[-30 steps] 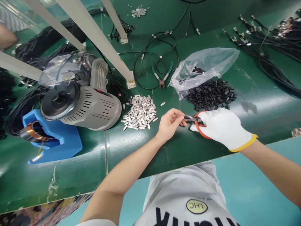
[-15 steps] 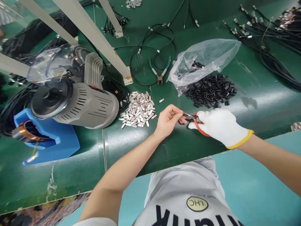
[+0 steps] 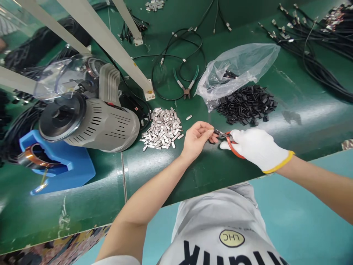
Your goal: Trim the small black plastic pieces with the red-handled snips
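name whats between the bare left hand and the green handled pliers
In the head view, one loose silver metal piece lies on the green work surface between the left hand and the green-handled pliers.

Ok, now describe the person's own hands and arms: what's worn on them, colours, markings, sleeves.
The left hand is bare, and so is the forearm; a pale sleeve shows at the bottom edge of the view. The right hand wears a white knit glove with a yellow cuff edge, and the forearm beyond it is bare, with no sleeve in view.
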A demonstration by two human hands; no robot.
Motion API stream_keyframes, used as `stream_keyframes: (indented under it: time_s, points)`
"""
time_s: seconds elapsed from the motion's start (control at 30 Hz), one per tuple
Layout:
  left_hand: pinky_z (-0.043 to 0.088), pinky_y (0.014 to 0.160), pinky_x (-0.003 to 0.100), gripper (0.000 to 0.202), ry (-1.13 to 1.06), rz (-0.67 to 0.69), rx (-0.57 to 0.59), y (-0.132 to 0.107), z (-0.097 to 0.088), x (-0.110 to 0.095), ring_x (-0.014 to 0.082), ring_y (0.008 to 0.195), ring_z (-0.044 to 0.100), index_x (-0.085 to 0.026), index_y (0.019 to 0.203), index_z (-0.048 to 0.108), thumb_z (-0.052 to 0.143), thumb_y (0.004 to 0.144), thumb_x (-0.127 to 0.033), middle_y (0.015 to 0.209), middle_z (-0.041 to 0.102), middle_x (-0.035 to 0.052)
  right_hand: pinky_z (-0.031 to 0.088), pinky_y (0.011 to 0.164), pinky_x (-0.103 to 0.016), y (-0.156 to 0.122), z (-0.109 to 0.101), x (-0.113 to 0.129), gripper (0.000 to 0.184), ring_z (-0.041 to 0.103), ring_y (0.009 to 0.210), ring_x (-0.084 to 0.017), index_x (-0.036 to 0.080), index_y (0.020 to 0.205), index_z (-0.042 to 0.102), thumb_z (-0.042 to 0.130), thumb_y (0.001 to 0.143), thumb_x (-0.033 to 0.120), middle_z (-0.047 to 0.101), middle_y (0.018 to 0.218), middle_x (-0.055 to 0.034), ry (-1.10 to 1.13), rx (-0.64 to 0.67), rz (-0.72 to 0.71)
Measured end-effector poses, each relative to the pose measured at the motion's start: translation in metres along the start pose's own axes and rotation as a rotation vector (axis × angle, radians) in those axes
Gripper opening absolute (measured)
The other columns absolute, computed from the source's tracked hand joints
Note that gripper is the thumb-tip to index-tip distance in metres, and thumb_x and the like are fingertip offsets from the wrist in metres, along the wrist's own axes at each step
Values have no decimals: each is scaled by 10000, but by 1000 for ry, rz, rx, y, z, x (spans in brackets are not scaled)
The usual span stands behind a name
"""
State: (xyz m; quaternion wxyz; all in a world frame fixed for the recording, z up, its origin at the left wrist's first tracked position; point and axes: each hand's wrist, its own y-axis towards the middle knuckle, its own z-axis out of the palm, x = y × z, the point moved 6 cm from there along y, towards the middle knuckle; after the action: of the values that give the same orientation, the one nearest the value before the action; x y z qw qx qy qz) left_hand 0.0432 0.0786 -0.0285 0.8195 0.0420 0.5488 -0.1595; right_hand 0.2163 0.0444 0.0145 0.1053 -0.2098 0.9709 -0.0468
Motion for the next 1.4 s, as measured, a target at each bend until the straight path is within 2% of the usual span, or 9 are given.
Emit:
stream_keyframes:
  time_s: [0.2, 0.43, 0.57, 0.73, 0.97, 1.13, 1.3, 1.4]
  points:
    - [545, 606, 238, 370, 54, 9, 45, -2, 3, -3, 125, 618, 719, -143, 1001, 631, 705, 940, -500, 799, 770, 50, 106, 596, -323, -1, -9, 2, 630, 580, 560, -239, 209, 887, 595, 325, 990, 769, 625, 641, -73, -2, -101, 57]
    - [515, 573, 227, 349, 85, 21, 80, -4, 5, -5, 95, 562, 657, -145, 934, 620, 698, 949, -485, 732, 735, 23, 127, 609, -322, 6, -24, 7, 592, 561, 572, -218, 204, 839, 590, 418, 968, 756, 598, 624, -53, 50, -163, -13]
    - [501, 546, 226, 374, 75, 8, 92, -4, 4, -4, 92, 527, 633, -153, 931, 602, 693, 944, -515, 707, 719, 8, 126, 610, -324, 10, -21, 8, 626, 575, 595, -220, 198, 827, 607, 403, 969, 773, 632, 645, -77, 103, -99, 18]
    - [501, 568, 225, 372, 98, 20, 82, -5, 3, -3, 92, 544, 649, -157, 942, 593, 684, 950, -518, 729, 732, 12, 111, 617, -328, 10, -11, 8, 737, 607, 625, -240, 170, 910, 662, 295, 980, 805, 663, 687, -111, 97, 33, 67]
    - [500, 578, 235, 377, 102, 11, 85, -5, 3, 0, 100, 553, 656, -162, 963, 593, 678, 951, -530, 745, 741, 14, 120, 617, -327, 9, -4, 7, 759, 648, 665, -253, 169, 937, 644, 222, 996, 797, 675, 728, -116, 133, 104, 54]
    - [503, 603, 239, 401, 93, 8, 89, -5, 4, -2, 99, 578, 654, -161, 986, 604, 673, 947, -554, 769, 745, 30, 123, 615, -328, 10, -6, 7, 753, 637, 653, -235, 161, 924, 643, 248, 993, 799, 675, 717, -125, 147, 97, 57]
    - [520, 634, 235, 395, 91, 3, 104, -5, 9, -4, 94, 621, 640, -168, 991, 618, 752, 895, -527, 778, 733, 23, 125, 616, -325, 7, -6, 5, 714, 637, 646, -246, 178, 903, 630, 292, 984, 802, 685, 710, -119, 132, 38, 128]
    - [521, 621, 241, 389, 102, -8, 104, -6, 8, -3, 97, 612, 626, -165, 982, 636, 764, 885, -520, 762, 723, 23, 141, 616, -318, 6, -7, 6, 676, 624, 642, -239, 187, 886, 626, 336, 981, 790, 686, 703, -108, 137, -13, 111]
